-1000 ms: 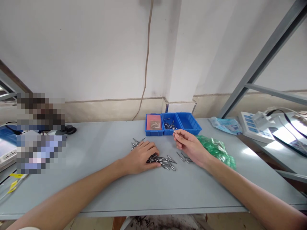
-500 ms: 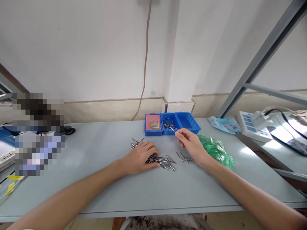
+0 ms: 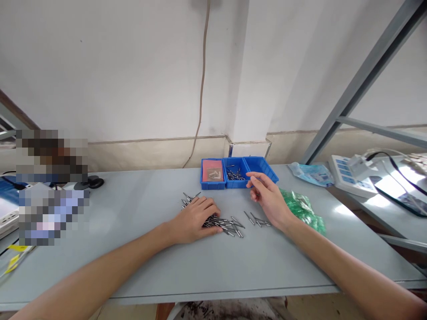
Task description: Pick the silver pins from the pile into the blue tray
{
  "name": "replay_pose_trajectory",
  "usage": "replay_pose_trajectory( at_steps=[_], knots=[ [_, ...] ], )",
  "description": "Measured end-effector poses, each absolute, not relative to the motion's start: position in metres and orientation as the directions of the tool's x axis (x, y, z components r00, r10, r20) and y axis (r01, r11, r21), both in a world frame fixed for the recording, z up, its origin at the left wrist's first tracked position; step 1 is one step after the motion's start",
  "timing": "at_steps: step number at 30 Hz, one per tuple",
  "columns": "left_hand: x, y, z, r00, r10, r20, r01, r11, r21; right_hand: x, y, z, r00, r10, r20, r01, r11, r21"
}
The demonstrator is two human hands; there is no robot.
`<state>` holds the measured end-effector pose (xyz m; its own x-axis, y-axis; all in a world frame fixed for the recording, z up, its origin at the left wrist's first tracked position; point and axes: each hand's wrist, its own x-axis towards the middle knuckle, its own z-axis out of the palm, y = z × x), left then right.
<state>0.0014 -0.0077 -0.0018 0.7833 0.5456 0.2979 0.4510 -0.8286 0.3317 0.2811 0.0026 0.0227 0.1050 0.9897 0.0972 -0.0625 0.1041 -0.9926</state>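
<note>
My left hand (image 3: 196,221) lies over a heap of thin metal pins (image 3: 230,225), thumb apart from the curved fingers and touching them. Part of the heap is hidden under the palm, and more pins stick out beyond the fingers. My right hand (image 3: 269,199) is raised in front of the blue bins, thumb and index finger parted, nothing visible between them. Just ahead of it, the middle blue bin (image 3: 237,185) holds several pins (image 3: 236,174). A few loose pins (image 3: 256,219) lie on the table below the right hand.
The left blue bin (image 3: 213,185) holds a pink sheet and a small clear packet. The right blue bin (image 3: 262,165) adjoins the middle one. Crumpled green plastic (image 3: 302,209) lies beside my right wrist. A blue packet (image 3: 313,174) and a white power strip (image 3: 350,178) are farther right.
The pin that was in my right fingertips is gone from them. The right hand has drawn slightly right, with its fingers parted. My left hand stays on the heap.
</note>
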Motion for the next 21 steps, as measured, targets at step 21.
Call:
replay_pose_trajectory(
  at_steps=[21],
  knots=[
    [0.002, -0.007, -0.003, 0.774, 0.554, 0.305, 0.477, -0.828, 0.294, 0.277, -0.013, 0.016, -0.575, 0.806, 0.137, 0.635, 0.546, -0.546]
  ],
)
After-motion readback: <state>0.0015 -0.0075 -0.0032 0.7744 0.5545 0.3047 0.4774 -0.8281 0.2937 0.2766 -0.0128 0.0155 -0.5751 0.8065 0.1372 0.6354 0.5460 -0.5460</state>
